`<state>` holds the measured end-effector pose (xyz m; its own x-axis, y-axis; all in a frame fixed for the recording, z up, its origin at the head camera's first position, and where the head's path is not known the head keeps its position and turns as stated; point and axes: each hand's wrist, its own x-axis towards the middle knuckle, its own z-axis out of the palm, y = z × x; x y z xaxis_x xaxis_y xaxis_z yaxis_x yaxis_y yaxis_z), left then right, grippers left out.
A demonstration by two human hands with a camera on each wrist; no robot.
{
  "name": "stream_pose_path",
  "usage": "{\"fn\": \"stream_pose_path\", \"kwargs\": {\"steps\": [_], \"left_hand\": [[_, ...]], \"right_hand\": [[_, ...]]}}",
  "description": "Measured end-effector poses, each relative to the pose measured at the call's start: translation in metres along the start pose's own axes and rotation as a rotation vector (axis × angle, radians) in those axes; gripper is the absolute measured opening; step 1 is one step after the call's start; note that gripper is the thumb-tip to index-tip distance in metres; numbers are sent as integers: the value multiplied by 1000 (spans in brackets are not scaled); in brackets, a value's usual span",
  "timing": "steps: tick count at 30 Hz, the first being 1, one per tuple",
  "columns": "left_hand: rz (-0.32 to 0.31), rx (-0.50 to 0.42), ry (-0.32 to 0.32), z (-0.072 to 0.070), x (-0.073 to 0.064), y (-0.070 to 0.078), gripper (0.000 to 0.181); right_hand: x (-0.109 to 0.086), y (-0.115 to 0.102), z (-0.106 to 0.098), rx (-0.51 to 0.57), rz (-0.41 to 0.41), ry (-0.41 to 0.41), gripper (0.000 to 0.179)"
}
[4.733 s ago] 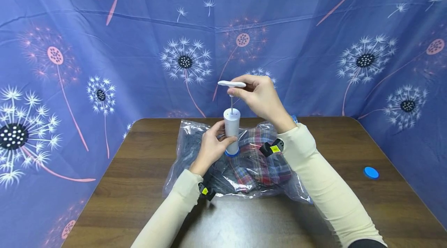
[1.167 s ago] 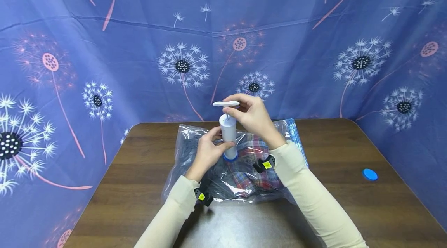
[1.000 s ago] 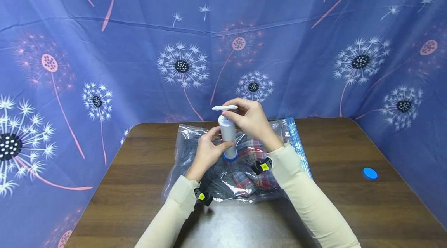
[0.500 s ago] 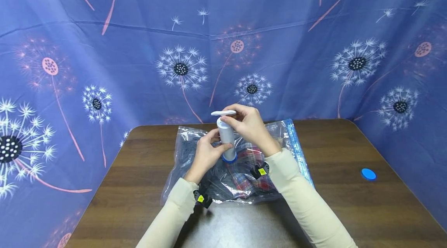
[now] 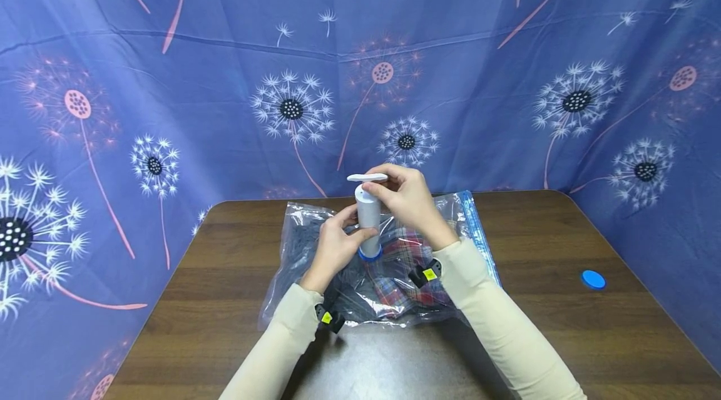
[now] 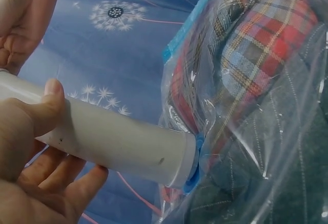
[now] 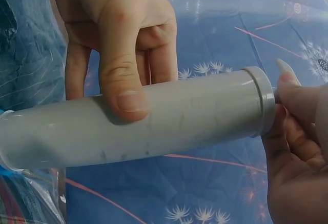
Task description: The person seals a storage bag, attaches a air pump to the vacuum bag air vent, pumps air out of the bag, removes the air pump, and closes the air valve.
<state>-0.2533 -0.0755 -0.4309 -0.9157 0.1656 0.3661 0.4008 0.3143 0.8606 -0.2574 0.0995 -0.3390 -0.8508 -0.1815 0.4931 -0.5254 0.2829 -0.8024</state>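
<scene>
A white hand pump stands upright on the blue valve of a clear plastic storage bag. My left hand grips the pump's barrel, thumb on one side and fingers on the other. My right hand holds the white T-shaped handle, which sits close above the barrel's top; little of the rod shows. Inside the bag lie a plaid garment and dark grey cloth. In the left wrist view the pump's end meets the blue valve.
A round blue cap lies at the right of the brown wooden table. The bag's blue zip strip runs along its right side. A blue dandelion-print cloth hangs behind the table.
Since the earliest frame, my right hand has pushed the handle down and the long bare rod has gone into the barrel. My left hand keeps its grip. The pump has straightened slightly.
</scene>
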Motion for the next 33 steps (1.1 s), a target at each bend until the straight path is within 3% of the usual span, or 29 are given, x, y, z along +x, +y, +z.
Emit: {"fn": "stream_pose_path", "kwargs": {"steps": [10,17,27,30,33], "left_hand": [[20,16,11,3,6,4,59],[16,33,-4,3,8,6,60],[6,28,-3,4,5,6,60],[7,32,-1,4,6,4,59],[4,34,0,3,7,3,57]], "right_hand": [[14,-2,-8,-35,-22,16,17],[29,-20,-20,15,-76,79,17],[56,-55,-36,135,-291,193,19],[61,-62,-38,136,-284,176,19],[62,-62,-38,85,-241,101,17]]}}
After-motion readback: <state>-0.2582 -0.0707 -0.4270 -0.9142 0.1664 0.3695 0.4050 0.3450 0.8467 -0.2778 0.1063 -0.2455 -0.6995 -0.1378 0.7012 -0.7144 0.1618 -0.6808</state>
